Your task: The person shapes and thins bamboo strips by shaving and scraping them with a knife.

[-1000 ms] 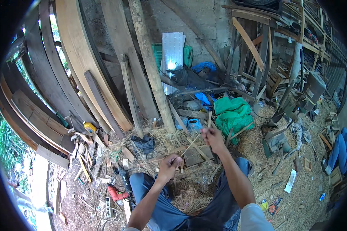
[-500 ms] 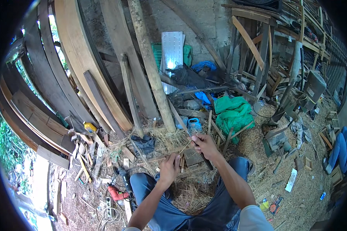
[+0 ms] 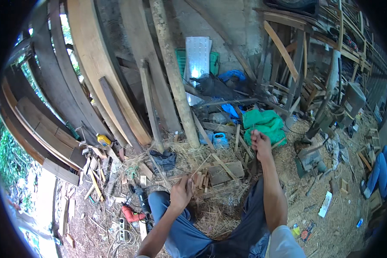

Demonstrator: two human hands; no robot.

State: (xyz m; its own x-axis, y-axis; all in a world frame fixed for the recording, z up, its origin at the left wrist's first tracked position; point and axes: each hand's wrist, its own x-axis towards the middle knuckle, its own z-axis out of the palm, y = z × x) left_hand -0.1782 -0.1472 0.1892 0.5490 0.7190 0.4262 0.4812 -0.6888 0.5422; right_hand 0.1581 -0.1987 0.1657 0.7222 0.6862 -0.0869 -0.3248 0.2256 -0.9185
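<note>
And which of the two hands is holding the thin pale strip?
The left hand: the strip slants up from it. The right hand is away, overlapping the green tarp in view.

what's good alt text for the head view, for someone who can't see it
A bare left hand pinches a thin pale strip near a wooden block; the curled right hand is in front of a green sheet. A red drill and leaning planks are nearby.

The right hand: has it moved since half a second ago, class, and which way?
Yes, up and to the right: the right hand, earlier below-left of the green sheet, now overlaps its lower part in view.
</note>
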